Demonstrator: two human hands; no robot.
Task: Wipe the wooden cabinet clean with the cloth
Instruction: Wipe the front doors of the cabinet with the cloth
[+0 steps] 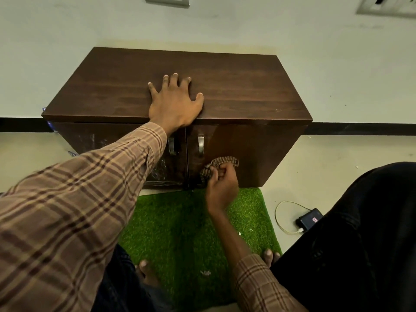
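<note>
A low dark wooden cabinet (236,86) stands against the wall, with two front doors and metal handles. My left hand (174,104) lies flat on its top near the front edge, fingers spread. My right hand (221,184) grips a checked brown cloth (219,164) bunched against the lower part of the right door (254,154), just below its handle (201,144). The left door (101,140) shows pale smears.
A green artificial-grass mat (180,221) lies on the floor in front of the cabinet, with my bare toes at its near edge. A dark power bank (309,219) with a pale cable sits on the floor to the right, beside my dark-trousered knee (360,233).
</note>
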